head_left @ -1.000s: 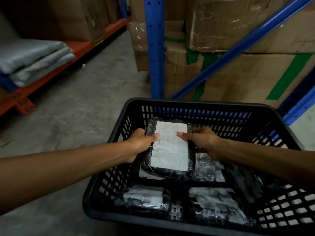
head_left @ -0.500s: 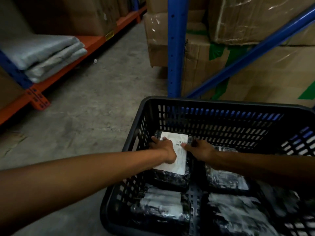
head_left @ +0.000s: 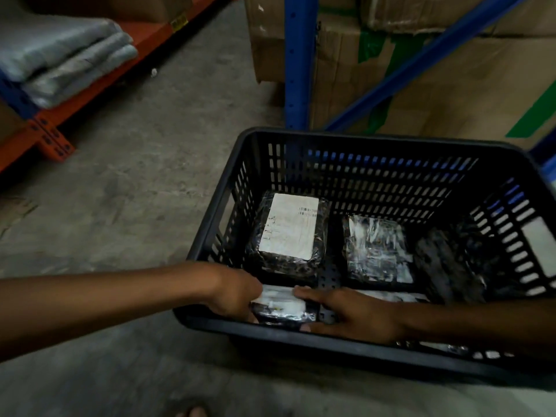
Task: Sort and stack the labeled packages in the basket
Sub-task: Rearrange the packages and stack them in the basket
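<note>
in a dim warehouse aisle we lean over a black slotted basket point(head_left: 373, 176) standing on the concrete floor point(head_left: 135, 182). our left hand point(head_left: 237, 291) and right hand point(head_left: 355, 314) are clamped on either end of a small black-wrapped package point(head_left: 279, 308) with a white label, at the near left corner of the basket, just inside its near rim. the two hands sit close together with only that package between them. farther in, at the far left of the basket, lies a second wrapped package point(head_left: 288, 233), label up and a barcode visible at its far right edge. right of it, apart by a strip of basket bottom, rests a third package point(head_left: 376, 248) in shiny wrap. more dark wrapped bundles point(head_left: 445, 260) lie blurred toward the right wall. beyond the basket rise a blue rack upright point(head_left: 296, 61) and cardboard boxes point(head_left: 451, 94) marked with green tape. at far left, folded grey sheets point(head_left: 66, 58) sit on an orange shelf beam point(head_left: 141, 52).
</note>
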Demonstrator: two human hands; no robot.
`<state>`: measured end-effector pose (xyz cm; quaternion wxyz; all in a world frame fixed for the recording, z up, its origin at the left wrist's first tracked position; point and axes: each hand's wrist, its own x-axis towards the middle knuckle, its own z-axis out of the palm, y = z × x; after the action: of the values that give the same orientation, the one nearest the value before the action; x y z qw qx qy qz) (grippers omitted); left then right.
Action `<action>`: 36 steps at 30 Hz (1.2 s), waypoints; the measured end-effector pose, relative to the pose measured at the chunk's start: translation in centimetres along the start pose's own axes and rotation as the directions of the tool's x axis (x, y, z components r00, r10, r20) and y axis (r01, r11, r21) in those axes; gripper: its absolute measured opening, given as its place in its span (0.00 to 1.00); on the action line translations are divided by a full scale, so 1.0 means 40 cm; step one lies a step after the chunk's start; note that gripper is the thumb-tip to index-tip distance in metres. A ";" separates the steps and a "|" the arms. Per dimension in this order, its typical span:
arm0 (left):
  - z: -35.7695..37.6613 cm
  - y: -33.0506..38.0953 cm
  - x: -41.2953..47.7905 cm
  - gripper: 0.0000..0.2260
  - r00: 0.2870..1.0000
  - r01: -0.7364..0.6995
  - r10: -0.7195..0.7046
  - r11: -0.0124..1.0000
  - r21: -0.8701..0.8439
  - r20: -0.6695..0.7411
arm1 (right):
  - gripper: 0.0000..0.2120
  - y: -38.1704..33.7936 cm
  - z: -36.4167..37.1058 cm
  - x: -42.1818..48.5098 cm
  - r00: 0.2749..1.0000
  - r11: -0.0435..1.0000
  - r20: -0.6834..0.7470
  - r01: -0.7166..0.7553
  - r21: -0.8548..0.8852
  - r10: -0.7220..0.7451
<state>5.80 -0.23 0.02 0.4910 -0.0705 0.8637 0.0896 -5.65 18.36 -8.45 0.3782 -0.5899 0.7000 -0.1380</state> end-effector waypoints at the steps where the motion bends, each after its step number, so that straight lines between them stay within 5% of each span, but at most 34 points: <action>1: -0.004 -0.001 0.003 0.24 1.000 0.004 -0.004 1.000 0.020 0.011 | 0.34 0.002 0.000 0.008 1.000 1.000 0.015 0.008 -0.029 -0.008; 7: -0.003 -0.006 0.004 0.20 0.996 -0.029 0.031 0.999 0.018 -0.084 | 0.26 -0.021 -0.010 0.012 0.994 0.994 -0.085 0.062 -0.085 -0.069; 11: -0.023 -0.041 -0.013 0.16 0.992 -0.099 0.069 0.943 -0.316 -0.106 | 0.18 -0.037 -0.067 -0.041 0.990 0.993 -0.140 0.017 0.116 -0.001; 15: -0.106 -0.087 -0.060 0.18 0.973 -0.219 0.101 0.675 -0.704 -0.206 | 0.19 -0.032 -0.181 -0.100 0.944 0.813 -0.240 -0.048 0.581 0.227; 19: -0.184 -0.077 -0.077 0.32 0.933 -0.359 0.030 0.169 -0.918 -0.359 | 0.27 -0.009 -0.293 -0.092 0.804 0.444 -0.275 0.015 0.896 0.527; 21: -0.198 -0.048 -0.073 0.37 0.917 -0.399 -0.022 0.016 -0.917 -0.399 | 0.30 -0.003 -0.323 -0.074 0.788 0.316 -0.197 0.003 0.949 0.583; 24: -0.209 -0.013 -0.052 0.33 0.848 -0.478 -0.208 0.098 -0.873 -0.487 | 0.36 -0.015 -0.342 -0.034 0.768 0.242 -0.137 -0.024 0.970 0.625; 30: -0.232 -0.021 0.030 0.15 0.712 -0.516 -0.465 0.162 -0.841 -0.526 | 0.16 -0.036 -0.328 0.059 0.789 0.311 -0.215 0.032 0.950 0.575; 34: -0.242 -0.067 0.091 0.20 0.741 -0.342 -0.450 0.385 -0.857 -0.498 | 0.09 -0.011 -0.283 0.140 0.754 0.399 -0.295 0.048 0.916 0.588; 36: -0.230 -0.068 0.111 0.26 0.812 -0.217 -0.371 0.525 -0.823 -0.451 | 0.23 0.002 -0.252 0.173 0.769 0.502 -0.290 -0.047 0.864 0.570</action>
<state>-3.60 -5.11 0.57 0.1106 -0.3637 0.8093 0.4478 -12.83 9.37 -4.21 0.4099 -0.1375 0.7277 -0.5324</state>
